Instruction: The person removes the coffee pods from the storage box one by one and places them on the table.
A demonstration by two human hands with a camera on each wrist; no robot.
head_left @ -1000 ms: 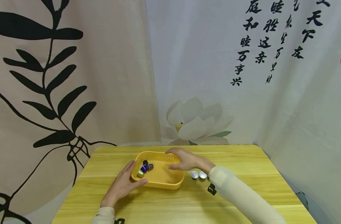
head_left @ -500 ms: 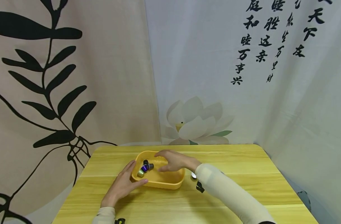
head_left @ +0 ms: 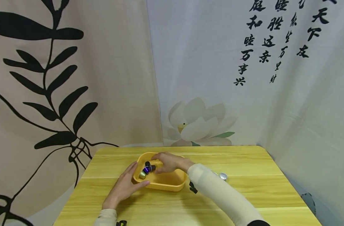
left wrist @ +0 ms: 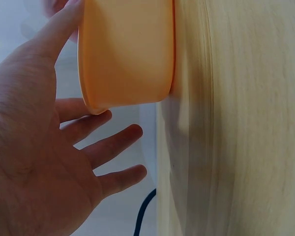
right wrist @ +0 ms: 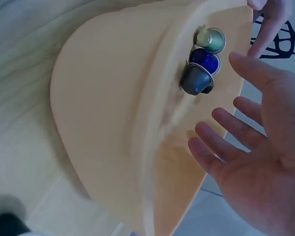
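Wood-grain table (head_left: 160, 210) lies open before the yellow tray (head_left: 163, 186), whose floor is bare toward the right. The left hand (head_left: 125, 185), fingers extended, braces its left end. The right hand (head_left: 169, 163), loose and holding nothing, hovers inside, apparently reaching for the clustered capsules (head_left: 146, 169); picking calls for pinching within the tray's edge.

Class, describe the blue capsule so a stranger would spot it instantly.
On the wooden table stands a yellow tray. Capsules cluster inside, near the left hand. The blue capsule, between a gold-green capsule and a grey capsule, alone is blue.
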